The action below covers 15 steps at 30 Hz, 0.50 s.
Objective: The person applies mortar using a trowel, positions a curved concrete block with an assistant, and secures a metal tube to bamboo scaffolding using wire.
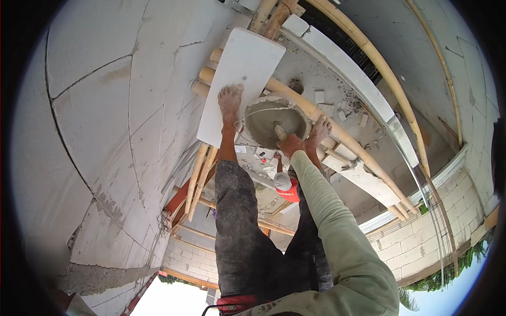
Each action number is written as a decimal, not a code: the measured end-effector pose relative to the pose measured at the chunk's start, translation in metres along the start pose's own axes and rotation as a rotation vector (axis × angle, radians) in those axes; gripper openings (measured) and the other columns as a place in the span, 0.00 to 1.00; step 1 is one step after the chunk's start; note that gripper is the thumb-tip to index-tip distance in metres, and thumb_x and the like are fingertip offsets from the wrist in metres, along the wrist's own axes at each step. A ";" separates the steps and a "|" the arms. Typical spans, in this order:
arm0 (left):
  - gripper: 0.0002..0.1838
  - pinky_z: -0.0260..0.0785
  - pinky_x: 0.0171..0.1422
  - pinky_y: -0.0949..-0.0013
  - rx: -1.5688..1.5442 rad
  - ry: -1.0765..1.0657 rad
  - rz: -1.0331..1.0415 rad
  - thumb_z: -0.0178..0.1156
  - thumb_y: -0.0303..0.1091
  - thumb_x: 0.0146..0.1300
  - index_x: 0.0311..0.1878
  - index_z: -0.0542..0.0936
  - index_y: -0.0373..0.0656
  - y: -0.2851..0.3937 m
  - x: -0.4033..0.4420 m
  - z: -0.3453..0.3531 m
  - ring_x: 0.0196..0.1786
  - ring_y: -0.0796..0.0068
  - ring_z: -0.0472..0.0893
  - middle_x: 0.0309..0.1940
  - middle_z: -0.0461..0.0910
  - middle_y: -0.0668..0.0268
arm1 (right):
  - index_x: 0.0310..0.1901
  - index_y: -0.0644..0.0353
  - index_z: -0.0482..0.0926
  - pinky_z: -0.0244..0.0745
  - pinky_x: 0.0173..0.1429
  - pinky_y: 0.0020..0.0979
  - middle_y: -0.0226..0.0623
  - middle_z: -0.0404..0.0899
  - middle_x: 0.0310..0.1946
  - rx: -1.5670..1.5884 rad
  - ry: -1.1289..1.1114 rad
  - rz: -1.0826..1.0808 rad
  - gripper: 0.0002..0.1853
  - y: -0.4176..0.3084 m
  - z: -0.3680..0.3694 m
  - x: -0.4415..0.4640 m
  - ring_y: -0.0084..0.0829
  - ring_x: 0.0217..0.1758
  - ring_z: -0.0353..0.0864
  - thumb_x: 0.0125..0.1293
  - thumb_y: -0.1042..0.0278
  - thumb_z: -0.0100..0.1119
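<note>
My right hand (291,144) is closed around the handle of a trowel (281,132). The tool's lower end dips into wet grey mortar (261,126), where its blade is hidden. The mortar lies in a round bucket (307,111) with a crusted rim and a thin wire handle across it. My bare feet stand on either side, the left one (230,102) on a pale board or slab (247,55), the other (319,131) by a bamboo pole. I do not make out my left hand; a dim, blurred shape at the lower left edge is unclear.
Bamboo poles (348,139) run beneath and beside me, high above a floor strewn with block pieces (319,96). Below, a person in a white cap (282,181) and red shirt is at work. A large block wall (105,121) rises on the left.
</note>
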<state>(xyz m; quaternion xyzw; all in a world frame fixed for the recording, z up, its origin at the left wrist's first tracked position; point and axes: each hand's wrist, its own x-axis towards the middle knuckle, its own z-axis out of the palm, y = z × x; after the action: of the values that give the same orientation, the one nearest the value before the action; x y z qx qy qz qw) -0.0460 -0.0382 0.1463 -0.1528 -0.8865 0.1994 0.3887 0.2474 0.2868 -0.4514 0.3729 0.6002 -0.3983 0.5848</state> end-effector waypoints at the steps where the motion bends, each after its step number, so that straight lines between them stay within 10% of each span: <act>1: 0.18 0.68 0.49 0.46 -0.016 0.010 -0.010 0.43 0.35 0.74 0.52 0.74 0.28 0.000 0.001 0.002 0.43 0.44 0.75 0.46 0.76 0.42 | 0.55 0.63 0.75 0.72 0.61 0.42 0.55 0.78 0.51 -0.106 0.071 0.002 0.31 -0.005 0.003 0.002 0.49 0.57 0.78 0.52 0.52 0.64; 15: 0.17 0.63 0.25 0.68 -0.278 0.198 -0.068 0.61 0.42 0.67 0.33 0.80 0.35 0.004 0.011 0.016 0.22 0.76 0.70 0.21 0.75 0.63 | 0.53 0.58 0.71 0.78 0.44 0.50 0.53 0.82 0.33 -0.346 0.409 -0.421 0.25 0.065 -0.006 0.012 0.54 0.38 0.83 0.57 0.53 0.60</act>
<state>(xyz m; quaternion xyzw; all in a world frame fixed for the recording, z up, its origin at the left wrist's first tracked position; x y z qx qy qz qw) -0.0650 -0.0337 0.1414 -0.1937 -0.8677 0.0457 0.4556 0.3042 0.3186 -0.4662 0.2080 0.8276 -0.3197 0.4119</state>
